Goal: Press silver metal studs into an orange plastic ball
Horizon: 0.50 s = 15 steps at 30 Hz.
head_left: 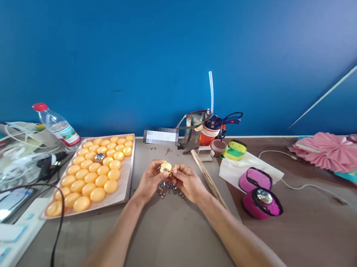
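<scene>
My left hand (152, 181) is closed around an orange ball (166, 166) that has a band of small silvery pieces across its front. My right hand (187, 180) meets it from the right, thumb and fingertips pinched together close to the ball's side. Whatever sits in that pinch is too small to make out. Just below both hands, a loose pile of small shiny silver pieces (172, 190) lies on the grey table. To the left, a shallow white tray (125, 174) carries rows of similar orange balls (90, 178), with one silver-covered ball (100, 157) among them.
Right of my forearm lie wooden sticks (208, 177) and magenta bands (260, 201), one bearing a silver dome. Behind stand a glass jar (192, 131), an orange cup (209, 136) and a blue-handled tool (231, 120). A bottle (60, 129) and cables crowd the left.
</scene>
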{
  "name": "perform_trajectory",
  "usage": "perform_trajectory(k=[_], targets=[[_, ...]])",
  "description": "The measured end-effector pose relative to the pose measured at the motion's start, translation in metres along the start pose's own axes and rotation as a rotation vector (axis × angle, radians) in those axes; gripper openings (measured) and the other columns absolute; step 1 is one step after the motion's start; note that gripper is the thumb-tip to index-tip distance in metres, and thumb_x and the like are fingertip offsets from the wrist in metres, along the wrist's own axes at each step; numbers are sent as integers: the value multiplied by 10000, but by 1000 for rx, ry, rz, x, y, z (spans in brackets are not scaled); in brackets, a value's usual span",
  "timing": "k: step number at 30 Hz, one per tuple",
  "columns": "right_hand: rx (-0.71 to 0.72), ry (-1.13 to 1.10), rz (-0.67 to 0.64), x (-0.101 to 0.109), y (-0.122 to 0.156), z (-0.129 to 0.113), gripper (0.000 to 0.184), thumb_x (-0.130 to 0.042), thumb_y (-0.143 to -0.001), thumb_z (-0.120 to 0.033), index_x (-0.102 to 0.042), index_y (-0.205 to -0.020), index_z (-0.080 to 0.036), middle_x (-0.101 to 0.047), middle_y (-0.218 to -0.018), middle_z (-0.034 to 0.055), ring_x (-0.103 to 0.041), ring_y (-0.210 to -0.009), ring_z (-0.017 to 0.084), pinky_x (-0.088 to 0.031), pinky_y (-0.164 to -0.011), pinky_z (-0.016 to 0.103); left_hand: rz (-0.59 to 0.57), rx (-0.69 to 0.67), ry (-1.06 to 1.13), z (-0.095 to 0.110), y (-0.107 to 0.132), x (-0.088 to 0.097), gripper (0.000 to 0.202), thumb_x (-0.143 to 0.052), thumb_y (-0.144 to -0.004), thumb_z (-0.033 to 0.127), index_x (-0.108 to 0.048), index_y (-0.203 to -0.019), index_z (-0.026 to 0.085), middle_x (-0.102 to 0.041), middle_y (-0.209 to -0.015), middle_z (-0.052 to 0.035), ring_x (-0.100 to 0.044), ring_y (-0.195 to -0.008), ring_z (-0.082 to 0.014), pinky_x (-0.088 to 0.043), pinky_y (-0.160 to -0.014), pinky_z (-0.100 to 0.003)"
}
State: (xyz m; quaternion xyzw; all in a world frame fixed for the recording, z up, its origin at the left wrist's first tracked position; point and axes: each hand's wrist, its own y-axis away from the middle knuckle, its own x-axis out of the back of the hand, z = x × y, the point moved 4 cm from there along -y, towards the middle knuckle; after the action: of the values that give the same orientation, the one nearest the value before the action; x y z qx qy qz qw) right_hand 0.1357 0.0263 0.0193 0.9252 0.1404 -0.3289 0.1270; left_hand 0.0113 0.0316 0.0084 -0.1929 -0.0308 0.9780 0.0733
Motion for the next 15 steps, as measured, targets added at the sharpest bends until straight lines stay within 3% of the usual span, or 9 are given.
perform_trajectory(k=[8, 15], targets=[[12, 46, 40, 1, -1, 2, 272, -758, -577, -312, -530, -648, -181, -486, -492, -70, -413, -480, 69, -365, -543, 230, 19, -27, -54, -2, 1, 1, 349, -713, -676, 212, -539, -977, 191, -602, -873, -6, -574, -773, -123, -470, -699, -261], [10, 43, 104, 0, 2, 1, 309, -765, -540, -311, -504, -638, -179, -503, -511, -73, -421, -473, 60, -344, -538, 223, 57, -12, -113, 1, 2, -1, 376, -735, -644, 230, -537, -961, 188, -617, -836, 0, -579, -741, -125, -464, -685, -261]])
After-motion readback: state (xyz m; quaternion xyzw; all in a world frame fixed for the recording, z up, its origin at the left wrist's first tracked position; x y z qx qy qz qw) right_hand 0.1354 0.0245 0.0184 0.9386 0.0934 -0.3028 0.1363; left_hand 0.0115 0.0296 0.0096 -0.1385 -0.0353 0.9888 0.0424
